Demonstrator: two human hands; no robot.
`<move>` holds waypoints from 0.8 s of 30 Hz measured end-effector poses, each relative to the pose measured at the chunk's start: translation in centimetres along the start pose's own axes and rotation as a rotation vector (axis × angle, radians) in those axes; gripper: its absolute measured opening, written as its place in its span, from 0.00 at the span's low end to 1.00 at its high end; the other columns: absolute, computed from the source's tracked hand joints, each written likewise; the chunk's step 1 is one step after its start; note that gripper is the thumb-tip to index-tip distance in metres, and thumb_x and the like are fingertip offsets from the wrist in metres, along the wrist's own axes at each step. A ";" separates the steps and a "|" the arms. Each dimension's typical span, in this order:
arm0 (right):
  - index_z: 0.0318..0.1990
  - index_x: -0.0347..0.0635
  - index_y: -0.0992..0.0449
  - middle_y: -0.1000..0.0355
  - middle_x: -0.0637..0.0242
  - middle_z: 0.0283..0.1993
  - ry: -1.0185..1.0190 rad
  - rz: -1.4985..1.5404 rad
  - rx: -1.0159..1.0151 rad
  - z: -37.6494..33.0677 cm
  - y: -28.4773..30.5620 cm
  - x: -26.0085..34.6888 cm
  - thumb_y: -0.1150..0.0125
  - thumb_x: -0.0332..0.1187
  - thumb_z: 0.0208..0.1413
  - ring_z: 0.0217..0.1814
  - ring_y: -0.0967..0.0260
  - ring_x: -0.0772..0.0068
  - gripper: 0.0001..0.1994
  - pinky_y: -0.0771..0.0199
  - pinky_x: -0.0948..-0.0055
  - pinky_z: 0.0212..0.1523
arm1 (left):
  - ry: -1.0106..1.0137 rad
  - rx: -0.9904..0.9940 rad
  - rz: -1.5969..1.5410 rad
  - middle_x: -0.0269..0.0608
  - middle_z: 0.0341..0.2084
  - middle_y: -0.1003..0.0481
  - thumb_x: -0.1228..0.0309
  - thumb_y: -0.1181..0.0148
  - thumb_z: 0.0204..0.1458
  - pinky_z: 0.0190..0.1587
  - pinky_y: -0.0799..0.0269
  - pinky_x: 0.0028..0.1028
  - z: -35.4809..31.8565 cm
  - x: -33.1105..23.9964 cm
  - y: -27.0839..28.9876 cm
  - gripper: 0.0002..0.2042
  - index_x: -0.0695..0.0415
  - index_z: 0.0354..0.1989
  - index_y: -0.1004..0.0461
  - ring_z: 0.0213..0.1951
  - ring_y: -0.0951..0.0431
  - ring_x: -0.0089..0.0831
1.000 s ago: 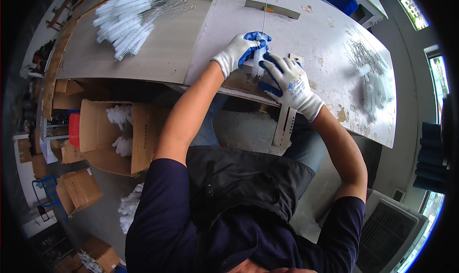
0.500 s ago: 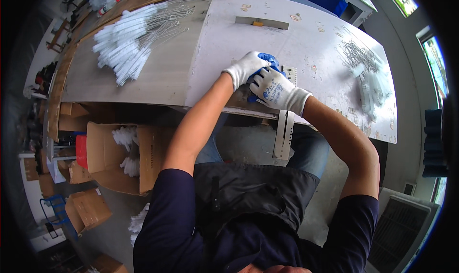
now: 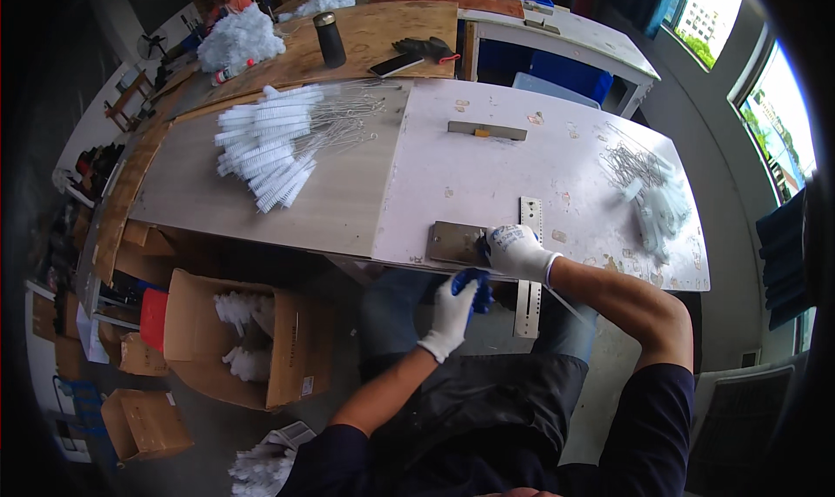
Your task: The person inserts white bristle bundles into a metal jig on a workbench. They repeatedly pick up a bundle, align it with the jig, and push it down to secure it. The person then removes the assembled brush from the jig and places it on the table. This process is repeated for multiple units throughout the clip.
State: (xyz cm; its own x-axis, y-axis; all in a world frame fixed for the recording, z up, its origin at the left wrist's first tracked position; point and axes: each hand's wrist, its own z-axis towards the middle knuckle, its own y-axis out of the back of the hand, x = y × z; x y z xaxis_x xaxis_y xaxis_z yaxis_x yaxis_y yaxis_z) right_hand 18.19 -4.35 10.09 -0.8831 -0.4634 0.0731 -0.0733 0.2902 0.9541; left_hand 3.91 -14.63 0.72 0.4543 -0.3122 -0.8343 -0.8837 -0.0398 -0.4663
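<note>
My right hand (image 3: 519, 250), in a white glove with blue coating, is closed at the right end of a flat grey metal block (image 3: 457, 242) on the table's front edge. What its fingers hold is hidden. A thin white strand (image 3: 571, 306) shows below that wrist; I cannot tell whether it is in the hand. My left hand (image 3: 450, 315), gloved alike, hovers over my lap in front of the table edge, its fingers curled together around something I cannot make out. Beside my right hand, a perforated metal bar (image 3: 527, 313) juts out past the edge.
White bristle brushes (image 3: 278, 149) with wire handles are heaped at the table's left. Another pile of brushes (image 3: 658, 212) lies at the right. Farther back are a metal strip (image 3: 500, 133), a black flask (image 3: 330, 41) and a phone (image 3: 395, 65). An open cardboard box (image 3: 296, 349) stands lower left.
Both hands were together over the block. My left hand has come away, down toward my lap, while my right stays by the block. The view has tilted up, showing more of the far tables.
</note>
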 end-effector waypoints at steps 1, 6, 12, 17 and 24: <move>0.40 0.35 0.20 0.20 0.48 0.39 -0.057 0.073 -0.042 0.1 -0.5 0.7 0.47 0.35 0.58 0.42 0.19 0.49 0.14 0.20 0.53 0.42 | 0.071 0.064 -0.048 0.42 0.38 0.19 0.71 0.47 0.66 0.37 0.20 0.28 -0.1 0.7 -0.2 0.11 0.63 0.51 0.24 0.35 0.17 0.30; 0.41 0.35 0.20 0.21 0.43 0.40 -0.315 0.316 -0.173 0.1 -4.1 1.2 0.47 0.39 0.61 0.46 0.21 0.44 0.16 0.23 0.51 0.50 | 0.199 0.163 -0.482 0.41 0.43 0.20 0.68 0.46 0.66 0.46 0.21 0.29 0.8 4.8 -3.1 0.12 0.61 0.52 0.24 0.41 0.17 0.33; 0.43 0.31 0.21 0.22 0.39 0.43 -0.405 0.525 -0.161 0.1 -3.7 2.3 0.48 0.45 0.64 0.49 0.24 0.40 0.21 0.26 0.52 0.53 | 0.297 0.122 -0.583 0.30 0.21 0.30 0.64 0.48 0.66 0.21 0.38 0.23 -0.5 3.3 -1.8 0.10 0.58 0.40 0.26 0.21 0.30 0.19; 0.49 0.32 0.21 0.19 0.50 0.40 -0.144 0.794 0.124 0.2 -0.1 -0.8 0.38 0.52 0.59 0.46 0.20 0.50 0.27 0.22 0.57 0.49 | 0.279 0.161 -0.154 0.22 0.16 0.37 0.70 0.48 0.65 0.18 0.45 0.18 -0.7 -3.2 3.5 0.11 0.65 0.38 0.22 0.16 0.38 0.13; 0.45 0.38 0.26 0.22 0.57 0.37 0.370 -0.230 -0.009 2.4 -1.0 -4.0 0.41 0.47 0.59 0.43 0.21 0.56 0.19 0.24 0.59 0.45 | 0.240 0.273 0.356 0.23 0.20 0.31 0.71 0.47 0.64 0.24 0.43 0.18 1.5 -6.7 5.5 0.11 0.61 0.38 0.18 0.21 0.37 0.11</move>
State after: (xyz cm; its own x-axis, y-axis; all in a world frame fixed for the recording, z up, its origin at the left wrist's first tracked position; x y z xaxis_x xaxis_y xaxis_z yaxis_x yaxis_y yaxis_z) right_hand 20.71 -0.76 8.13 -0.6184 -0.7846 -0.0437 -0.2429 0.1380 0.9602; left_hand -3.80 -11.29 3.30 0.0632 -0.4718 -0.8794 -0.9029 0.3483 -0.2517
